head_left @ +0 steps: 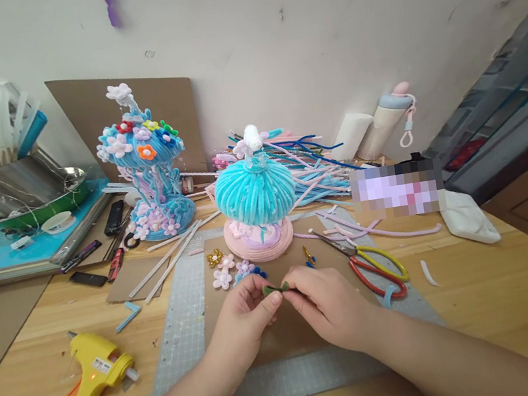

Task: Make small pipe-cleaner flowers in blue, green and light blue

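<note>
A short dark green pipe cleaner (272, 289), bent into small loops, is pinched between both hands at the middle of the work area. My left hand (244, 310) grips one end with thumb and forefinger. On the other end, the fingers of my right hand (326, 301) are closed. Just beyond the hands stands a turquoise pipe cleaner jellyfish (255, 189) on a round pink base (260, 241). Small pipe cleaner flowers, among them a pink flower (222, 278) and a gold flower (215, 257), lie left of the base. A gold and blue piece (309, 257) lies to its right.
Red-and-yellow-handled scissors (378, 267) lie right of my hands. A yellow glue gun (89, 376) rests at the left front. A flower-covered jellyfish (140, 150) stands at the back left. Behind are a pipe cleaner pile (315, 177), a bottle (389, 123) and a metal pot (9, 190).
</note>
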Motion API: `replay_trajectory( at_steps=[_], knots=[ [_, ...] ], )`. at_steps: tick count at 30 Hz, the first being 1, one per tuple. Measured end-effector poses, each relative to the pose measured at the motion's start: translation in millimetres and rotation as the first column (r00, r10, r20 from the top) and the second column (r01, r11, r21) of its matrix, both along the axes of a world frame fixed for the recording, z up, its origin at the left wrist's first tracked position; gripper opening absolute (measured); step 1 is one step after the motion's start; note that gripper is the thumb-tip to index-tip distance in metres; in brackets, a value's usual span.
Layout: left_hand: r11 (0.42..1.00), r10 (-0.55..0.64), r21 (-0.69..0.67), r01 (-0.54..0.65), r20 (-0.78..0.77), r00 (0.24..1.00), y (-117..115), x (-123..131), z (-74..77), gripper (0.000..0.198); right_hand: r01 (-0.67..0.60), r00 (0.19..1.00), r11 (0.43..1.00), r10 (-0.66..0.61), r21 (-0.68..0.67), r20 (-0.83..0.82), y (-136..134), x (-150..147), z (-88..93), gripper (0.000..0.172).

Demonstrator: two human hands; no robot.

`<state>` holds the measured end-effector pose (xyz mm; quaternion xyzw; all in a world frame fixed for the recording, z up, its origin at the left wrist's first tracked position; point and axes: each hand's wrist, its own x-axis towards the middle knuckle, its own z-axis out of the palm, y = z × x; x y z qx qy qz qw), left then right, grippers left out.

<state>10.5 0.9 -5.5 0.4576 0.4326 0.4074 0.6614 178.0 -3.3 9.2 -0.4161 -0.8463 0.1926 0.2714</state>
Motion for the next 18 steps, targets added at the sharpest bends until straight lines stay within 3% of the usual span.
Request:
replay_trajectory(
  at_steps=[3,6,7,9,11,12,13,14,15,16,18],
  knots=[
    [0.985,0.038,0.171,-0.009,-0.17,0.985,-1,-2,-2.8,0.02,0.039,0.992,0.993,-0.052,-0.112,-0.113,-1,-2,-2.6,0.016],
    [0.907,0.1,0.41,0.092,-0.423,0.9,-3,-7,-0.2,0.007,0.021,0.931,0.918,-0.162,-0.396,-0.327,2,-7,-5.8,0.02],
    [0.861,0.123,0.486,0.151,-0.486,0.865,-4,-9,1.5,0.003,-0.034,0.883,0.849,-0.222,-0.528,-0.413,4,-8,-7.0,0.02],
    [0.74,0.168,0.614,0.274,-0.564,0.809,-4,-12,5.2,0.008,-0.235,0.757,0.601,-0.379,-0.763,-0.532,9,-9,-9.6,0.019],
    [0.639,0.184,0.673,0.372,-0.604,0.776,-3,-15,7.8,0.016,-0.434,0.697,0.302,-0.484,-0.849,-0.528,13,-7,-11.8,0.018],
    [0.621,0.178,0.679,0.393,-0.61,0.772,-2,-15,8.5,0.017,-0.49,0.702,0.182,-0.497,-0.852,-0.51,14,-6,-12.4,0.017],
    [0.635,0.165,0.672,0.382,-0.6,0.783,-1,-15,8.8,0.016,-0.518,0.715,0.111,-0.488,-0.848,-0.501,15,-4,-12.6,0.017],
    [0.683,0.146,0.648,0.337,-0.574,0.806,-1,-14,8.8,0.012,-0.524,0.727,0.102,-0.464,-0.846,-0.506,15,-3,-12.3,0.018],
    [0.756,0.126,0.601,0.259,-0.522,0.843,0,-13,8.7,0.007,-0.505,0.732,0.166,-0.438,-0.847,-0.522,14,-3,-11.6,0.02],
    [0.836,0.108,0.524,0.161,-0.445,0.889,1,-12,8.6,0.004,-0.457,0.734,0.288,-0.412,-0.842,-0.539,13,-3,-10.5,0.021],
    [0.956,0.072,0.294,0.004,-0.249,0.966,3,-10,8.8,0.013,-0.244,0.767,0.639,-0.333,-0.73,-0.548,9,-4,-8.0,0.018]
  ],
)
